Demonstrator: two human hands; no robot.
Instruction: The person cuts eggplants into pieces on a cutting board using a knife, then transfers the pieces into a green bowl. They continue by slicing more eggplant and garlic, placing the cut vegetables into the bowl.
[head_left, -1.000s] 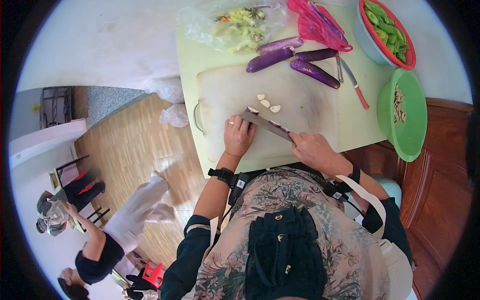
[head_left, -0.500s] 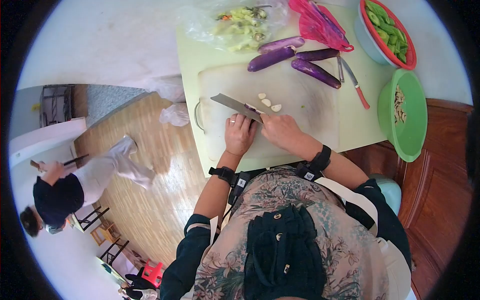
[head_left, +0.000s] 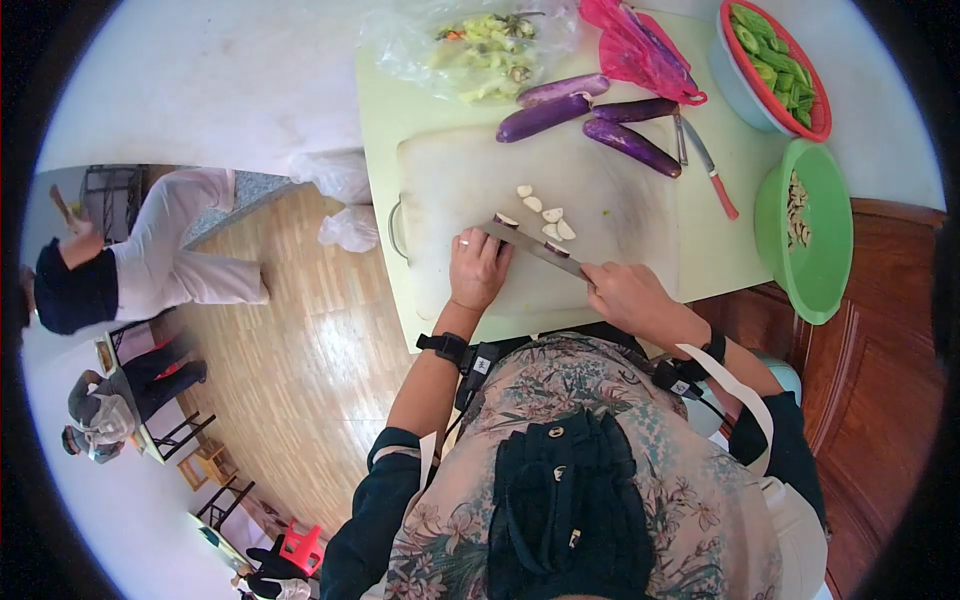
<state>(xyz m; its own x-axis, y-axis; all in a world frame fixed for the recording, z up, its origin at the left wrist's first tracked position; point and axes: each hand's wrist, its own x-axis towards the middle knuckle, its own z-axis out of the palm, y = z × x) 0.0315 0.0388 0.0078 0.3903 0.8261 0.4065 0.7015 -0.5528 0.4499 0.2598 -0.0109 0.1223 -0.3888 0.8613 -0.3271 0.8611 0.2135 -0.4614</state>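
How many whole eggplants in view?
4: pale eggplant at the back, darker eggplant just in front; right of them, upper eggplant and lower eggplant. The pink bag may hide more. Not counted: the cut eggplant by the left hand.

1. Gleaming in smooth metal on the long, broad-bladed grey knife [head_left: 537, 249].
2. Matt and scuffed across the rectangular white plastic-looking cutting board [head_left: 460, 180].
3. Smooth and glossy over the long purple eggplants [head_left: 545, 118].
4. Crinkled in thin, shiny plastic on the bright pink bag [head_left: 625, 68].
5. Slick in smooth plastic around the deep, round green basin [head_left: 825, 270].
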